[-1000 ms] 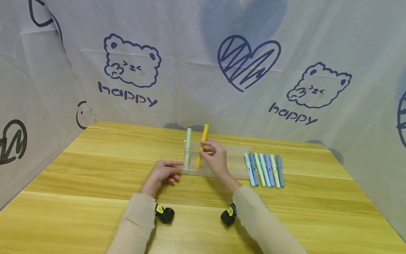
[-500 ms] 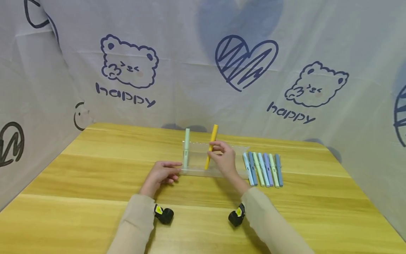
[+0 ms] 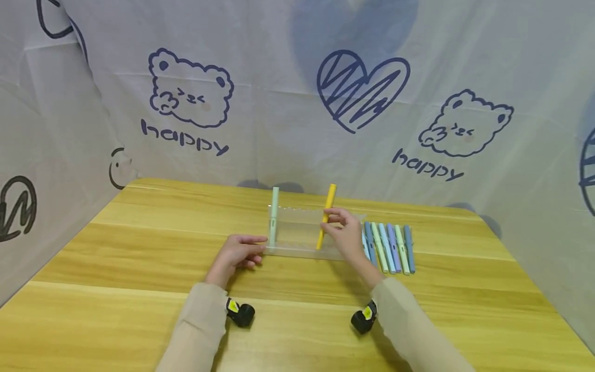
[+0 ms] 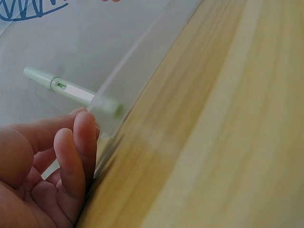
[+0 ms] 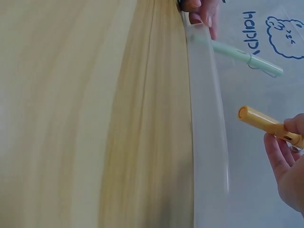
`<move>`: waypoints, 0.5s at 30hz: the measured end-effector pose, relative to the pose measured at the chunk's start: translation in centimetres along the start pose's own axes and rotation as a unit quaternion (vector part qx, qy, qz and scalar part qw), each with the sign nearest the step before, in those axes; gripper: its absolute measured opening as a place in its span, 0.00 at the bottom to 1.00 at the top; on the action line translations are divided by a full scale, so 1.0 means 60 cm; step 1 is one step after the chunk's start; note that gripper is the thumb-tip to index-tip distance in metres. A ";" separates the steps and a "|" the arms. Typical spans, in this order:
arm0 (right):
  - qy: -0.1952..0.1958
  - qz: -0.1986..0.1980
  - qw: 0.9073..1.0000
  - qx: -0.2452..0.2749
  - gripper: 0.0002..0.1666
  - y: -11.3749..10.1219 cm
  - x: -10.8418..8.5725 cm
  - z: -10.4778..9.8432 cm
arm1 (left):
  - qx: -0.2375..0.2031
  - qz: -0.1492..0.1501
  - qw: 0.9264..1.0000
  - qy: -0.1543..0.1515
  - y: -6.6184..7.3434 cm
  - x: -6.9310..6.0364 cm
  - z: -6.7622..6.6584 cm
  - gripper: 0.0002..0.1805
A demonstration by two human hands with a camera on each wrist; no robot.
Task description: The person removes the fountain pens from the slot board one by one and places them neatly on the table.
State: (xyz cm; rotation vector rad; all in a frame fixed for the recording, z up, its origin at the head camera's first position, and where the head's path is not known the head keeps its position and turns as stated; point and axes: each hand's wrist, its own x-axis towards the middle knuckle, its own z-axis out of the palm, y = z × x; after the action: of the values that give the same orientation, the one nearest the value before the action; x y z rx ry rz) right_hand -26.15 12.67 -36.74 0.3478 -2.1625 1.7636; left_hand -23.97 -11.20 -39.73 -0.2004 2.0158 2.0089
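In the head view, my right hand (image 3: pixel 346 235) pinches a yellow pen (image 3: pixel 327 217) between thumb and fingers. The pen leans slightly right, its lower end above the front lip of a clear plastic pen stand (image 3: pixel 297 251); the right wrist view shows a gap between that end and the lip. A pale green pen (image 3: pixel 273 217) stands upright at the stand's left end. Beside it, my left hand (image 3: pixel 237 254) touches the stand's left end with relaxed fingers; the left wrist view has its fingertips (image 4: pixel 84 124) against the corner. My right hand partly hides the stand's right end.
Several pens (image 3: pixel 392 248) in blue, green and purple lie side by side on the wooden table (image 3: pixel 297 330), right of the stand. A printed cloth (image 3: pixel 274 119) hangs behind the table. Black wrist cameras (image 3: pixel 241 315) sit on both sleeves.
My right hand has carried the yellow pen rightward along the stand, and now covers part of the leftmost lying pen. My left hand and the green pen keep their places.
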 end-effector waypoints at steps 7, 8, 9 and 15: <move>0.006 -0.003 1.000 -0.010 0.16 0.002 -0.001 -0.028 | -0.004 0.002 1.000 0.001 -0.001 0.001 0.000 0.18; 0.006 -0.008 1.000 -0.013 0.16 0.002 -0.002 -0.032 | -0.004 0.002 1.000 0.001 -0.001 0.001 0.001 0.18; 0.006 -0.012 1.000 -0.016 0.16 0.002 -0.003 -0.036 | -0.005 0.002 1.000 0.001 -0.001 0.001 0.001 0.18; 0.007 -0.027 0.999 -0.039 0.17 0.005 -0.006 -0.063 | -0.006 0.001 1.000 0.000 -0.001 0.000 0.001 0.19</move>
State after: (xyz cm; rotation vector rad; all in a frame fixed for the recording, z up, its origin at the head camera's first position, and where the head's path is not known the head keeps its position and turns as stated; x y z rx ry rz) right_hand -25.57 16.42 -36.48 0.3685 -2.1851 1.6426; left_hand -23.95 -11.13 -39.80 -0.2011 2.0055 2.0231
